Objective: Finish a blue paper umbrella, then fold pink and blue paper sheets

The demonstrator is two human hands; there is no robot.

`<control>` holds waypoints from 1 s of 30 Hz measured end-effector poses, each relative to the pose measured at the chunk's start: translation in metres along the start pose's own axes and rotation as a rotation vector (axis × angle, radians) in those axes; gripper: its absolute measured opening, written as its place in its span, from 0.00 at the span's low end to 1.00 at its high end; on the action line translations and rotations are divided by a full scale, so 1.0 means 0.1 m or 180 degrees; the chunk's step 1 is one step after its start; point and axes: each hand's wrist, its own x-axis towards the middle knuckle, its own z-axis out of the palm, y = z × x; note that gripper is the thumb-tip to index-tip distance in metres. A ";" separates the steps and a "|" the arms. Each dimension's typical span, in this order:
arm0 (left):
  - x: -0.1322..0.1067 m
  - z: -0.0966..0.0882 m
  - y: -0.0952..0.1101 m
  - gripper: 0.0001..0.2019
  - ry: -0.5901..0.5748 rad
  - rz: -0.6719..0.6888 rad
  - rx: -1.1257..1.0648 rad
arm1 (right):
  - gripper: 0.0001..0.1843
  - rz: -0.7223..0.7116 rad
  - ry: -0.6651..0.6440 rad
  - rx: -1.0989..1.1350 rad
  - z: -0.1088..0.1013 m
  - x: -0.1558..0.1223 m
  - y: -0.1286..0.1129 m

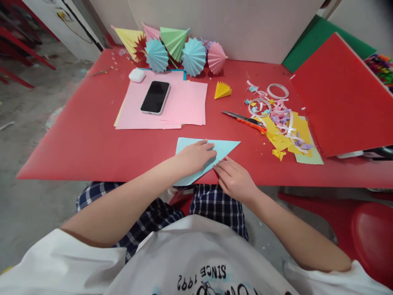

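A light blue paper sheet (225, 146), folded into a triangle, lies at the near edge of the red table (86, 135). My left hand (195, 157) rests flat on top of it, fingers stretched toward the right. My right hand (235, 179) sits at the sheet's lower right fold edge with its fingers extended and pressing down on the crease. Neither hand holds anything else.
Pink paper sheets (184, 104) carry a black phone (155, 97); a white earbud case (136, 75) lies behind. Folded paper fans (172, 51) line the back. An orange utility knife (245, 121), tape rolls (277, 91), paper scraps (285, 127), a yellow folded piece (222, 90) and a red board (340, 98) sit right.
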 end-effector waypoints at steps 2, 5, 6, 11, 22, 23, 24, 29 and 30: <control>0.00 0.01 0.00 0.14 -0.0006 0.0059 0.0010 | 0.17 -0.0154 0.0030 0.0034 0.01 0.02 -0.09; 0.00 0.04 -0.01 0.13 0.0094 0.0087 0.0061 | 0.17 -0.0310 0.0011 0.0101 0.05 0.02 -0.22; 0.00 0.05 -0.01 0.13 0.0136 0.0079 0.0085 | 0.17 -0.0345 0.0001 0.0139 0.07 0.01 -0.26; 0.00 0.03 0.01 0.11 0.0169 0.0058 0.0175 | 0.16 -0.0552 -0.0060 0.0406 0.13 0.01 -0.41; -0.02 0.04 0.01 0.12 0.0165 0.0074 0.0096 | 0.15 -0.0551 0.0064 0.1020 -0.09 0.15 -0.41; -0.02 0.06 0.00 0.12 0.0176 0.0102 0.0080 | 0.15 -0.0364 0.0179 0.0907 -0.11 0.15 -0.34; -0.02 0.07 -0.01 0.12 0.0186 0.0119 0.0061 | 0.15 -0.0146 0.0269 0.0756 -0.11 0.14 -0.26; -0.04 0.09 -0.01 0.13 0.0264 0.0036 -0.0037 | 0.15 0.0184 0.0162 0.0131 0.02 0.06 0.12; -0.04 0.09 0.00 0.13 0.0272 0.0019 -0.0044 | 0.15 0.0202 0.0118 0.0057 0.04 0.04 0.19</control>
